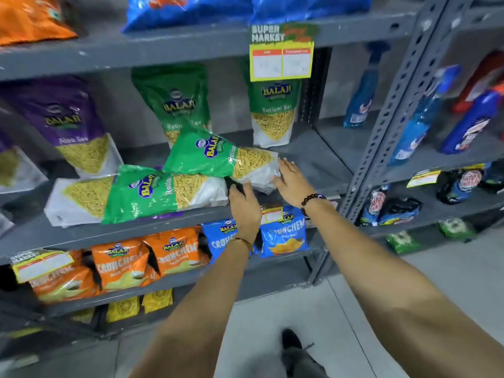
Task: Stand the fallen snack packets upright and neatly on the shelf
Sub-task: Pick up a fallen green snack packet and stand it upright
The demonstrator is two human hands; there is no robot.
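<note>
Two green Balaji Ratlami Sev packets lie fallen on the grey middle shelf (308,162). The upper fallen packet (215,156) rests tilted on the lower fallen packet (152,192), which covers a flat purple-edged packet (79,200). Two green packets stand upright behind, a left one (171,102) and a right one (274,113). A purple Aloo Sev packet (73,124) leans at the left. My left hand (244,205) hovers open just below the upper packet's clear bottom end. My right hand (293,181) is open, fingertips at that same end, seemingly touching it.
A yellow price tag (281,61) hangs from the shelf above. Orange (144,257) and blue Crunchem bags (283,236) fill the shelf below. A perforated grey upright (387,115) bounds the right side, with blue bottles (421,118) beyond it. My shoe (291,339) is on the floor.
</note>
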